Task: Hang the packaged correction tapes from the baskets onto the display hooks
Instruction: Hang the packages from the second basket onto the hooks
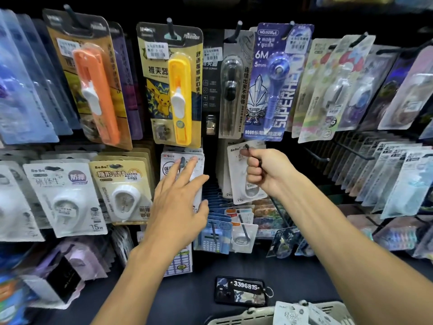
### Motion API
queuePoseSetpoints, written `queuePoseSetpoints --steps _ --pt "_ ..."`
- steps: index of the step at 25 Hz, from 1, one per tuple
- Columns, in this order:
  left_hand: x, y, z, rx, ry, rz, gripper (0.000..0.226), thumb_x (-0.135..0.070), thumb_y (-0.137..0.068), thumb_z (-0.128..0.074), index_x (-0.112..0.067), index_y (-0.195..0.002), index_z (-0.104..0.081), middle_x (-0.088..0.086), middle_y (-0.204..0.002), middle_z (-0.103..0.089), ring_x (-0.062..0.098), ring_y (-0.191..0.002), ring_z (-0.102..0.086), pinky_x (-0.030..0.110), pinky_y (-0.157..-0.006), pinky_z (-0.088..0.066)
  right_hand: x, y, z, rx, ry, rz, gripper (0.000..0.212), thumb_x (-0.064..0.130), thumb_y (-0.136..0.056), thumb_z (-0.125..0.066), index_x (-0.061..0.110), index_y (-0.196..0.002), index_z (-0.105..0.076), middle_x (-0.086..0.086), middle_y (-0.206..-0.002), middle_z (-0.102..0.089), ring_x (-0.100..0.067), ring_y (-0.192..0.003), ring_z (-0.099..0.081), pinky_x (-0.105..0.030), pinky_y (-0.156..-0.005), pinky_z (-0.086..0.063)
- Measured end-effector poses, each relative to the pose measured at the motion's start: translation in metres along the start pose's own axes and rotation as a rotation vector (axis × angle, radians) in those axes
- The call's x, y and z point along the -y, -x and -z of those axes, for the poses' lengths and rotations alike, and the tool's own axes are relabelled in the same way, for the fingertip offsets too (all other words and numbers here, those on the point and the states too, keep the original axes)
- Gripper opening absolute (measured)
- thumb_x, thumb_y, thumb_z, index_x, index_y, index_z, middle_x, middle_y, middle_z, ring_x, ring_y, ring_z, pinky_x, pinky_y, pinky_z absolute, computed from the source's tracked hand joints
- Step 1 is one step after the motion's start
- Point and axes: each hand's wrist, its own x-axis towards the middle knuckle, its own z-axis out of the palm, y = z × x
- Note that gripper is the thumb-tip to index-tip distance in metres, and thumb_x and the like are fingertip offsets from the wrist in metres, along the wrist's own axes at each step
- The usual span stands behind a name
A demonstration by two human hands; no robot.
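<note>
Facing a dark display wall (210, 24) crowded with blister-carded stationery on rows of black pegs, cards overlapping like shingles so each header stays readable. At the bottom edge, a pale slotted basket (236, 319) holding more carded correction tapes (291, 313), set close under the arms, presumably for short reaches. On the dark ledge just behind it, a phone with a numbered key tag (242, 292). Reaching up to the middle row, left hand (180, 195) spread flat, fingers straight and only slightly apart, pressed against a white carded pack (171, 163) with fingertips either side of the hook tip (182, 161) poking through its hang hole; gripping nothing, apparently pushing the card back along the peg to seat it. Just to the right, right hand (264, 170) curled into a tight fist around a thin black display hook (251, 153), thumb laid along its end, likely steadying or tilting it. Hanging behind that fist, a white BoBo correction tape pack (236, 174), touching the knuckles; whether threaded on the gripped hook, cannot tell. Judged mid-hanging, with stock left in the basket.
</note>
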Motion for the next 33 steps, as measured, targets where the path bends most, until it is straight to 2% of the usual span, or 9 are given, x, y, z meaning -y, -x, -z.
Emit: queuePoseSetpoints --steps 6,10,14,18,23,25,27,30,33 --pt "0.0 0.0 0.002 0.015 -0.004 -0.002 0.052 -0.033 -0.097 -0.061 -0.034 -0.148 -0.049 -0.016 -0.171 -0.009 0.012 -0.158 0.003 0.04 -0.127 -0.008 -0.003 -0.006 -0.013 0.09 0.001 0.0 0.019 0.009 -0.106 -0.036 0.006 -0.091 -0.048 0.006 -0.039 -0.034 -0.005 -0.027 -0.023 -0.016 -0.029 -0.016" --pt "0.004 0.003 0.002 0.015 0.012 -0.021 0.052 -0.031 -0.096 -0.062 -0.032 -0.147 -0.051 -0.015 -0.171 -0.01 0.013 -0.158 0.002 0.04 -0.127 -0.008 -0.017 -0.005 -0.022 0.008 0.089 0.046 0.024 0.008 -0.103 -0.044 0.004 -0.125 -0.051 0.004 -0.039 -0.035 -0.006 -0.026 -0.024 -0.014 -0.032 -0.016" --pt "0.0 0.012 0.003 -0.004 -0.025 -0.017 0.05 -0.029 -0.096 -0.062 -0.028 -0.146 -0.054 -0.01 -0.171 -0.015 0.015 -0.158 -0.002 0.037 -0.127 -0.007 -0.019 -0.001 -0.012 0.063 0.084 -0.001 0.028 0.017 -0.105 -0.043 0.005 -0.082 -0.056 0.002 -0.044 -0.04 -0.008 -0.032 -0.027 -0.016 -0.034 -0.017" --pt "-0.019 0.037 -0.013 -0.104 -0.076 0.087 0.051 -0.022 -0.093 -0.064 -0.015 -0.143 -0.057 0.008 -0.167 -0.029 0.035 -0.154 -0.018 0.049 -0.125 -0.017 -0.087 0.032 0.05 0.01 0.415 0.015 0.022 0.019 -0.101 -0.049 0.01 -0.108 -0.068 0.0 -0.054 -0.056 -0.012 -0.039 -0.041 -0.02 -0.038 -0.028" --pt "-0.051 0.108 -0.112 0.464 -0.025 0.006 0.045 -0.024 -0.093 -0.06 -0.02 -0.138 -0.057 0.008 -0.14 -0.056 0.034 -0.13 -0.05 0.047 -0.106 -0.044 -0.246 0.127 0.188 -0.041 0.985 -0.445 0.011 0.017 -0.097 -0.06 0.013 -0.103 -0.069 -0.011 -0.093 -0.071 -0.02 -0.07 -0.064 -0.026 -0.06 -0.044" --pt "-0.05 0.146 -0.152 0.853 -0.047 -0.046 0.043 -0.023 -0.094 -0.06 -0.026 -0.136 -0.059 0.004 -0.132 -0.063 0.03 -0.123 -0.058 0.041 -0.097 -0.05 -0.278 0.145 0.22 -0.014 1.415 -0.412 0.031 0.025 -0.095 -0.062 0.016 -0.124 -0.064 -0.006 -0.123 -0.068 -0.024 -0.107 -0.065 -0.03 -0.085 -0.049" --pt "-0.041 0.18 -0.182 1.112 -0.068 -0.022 0.041 -0.021 -0.094 -0.063 -0.026 -0.135 -0.06 0.003 -0.128 -0.065 0.026 -0.118 -0.061 0.034 -0.09 -0.05 -0.289 0.156 0.232 0.012 1.587 -0.357 0.048 0.039 -0.092 -0.064 0.022 -0.135 -0.054 -0.001 -0.13 -0.065 -0.025 -0.117 -0.06 -0.036 -0.096 -0.046" --pt "-0.036 0.213 -0.21 1.229 -0.111 0.019 0.046 -0.019 -0.092 -0.066 -0.023 -0.137 -0.058 0.006 -0.13 -0.064 0.026 -0.116 -0.06 0.035 -0.091 -0.05 -0.295 0.165 0.245 0.139 1.701 -0.448 0.054 0.052 -0.087 -0.066 0.024 -0.13 -0.052 -0.002 -0.122 -0.066 -0.026 -0.111 -0.062 -0.037 -0.088 -0.044" --pt "-0.047 0.232 -0.231 1.15 -0.137 0.015 0.09 -0.022 -0.088 -0.07 -0.024 -0.161 -0.018 0.009 -0.152 -0.046 0.031 -0.135 -0.047 0.043 -0.105 -0.044 -0.306 0.171 0.245 0.229 1.477 -0.531 0.038 0.035 -0.091 -0.069 0.009 -0.118 -0.063 -0.009 -0.117 -0.063 -0.027 -0.11 -0.059 -0.033 -0.085 -0.044"
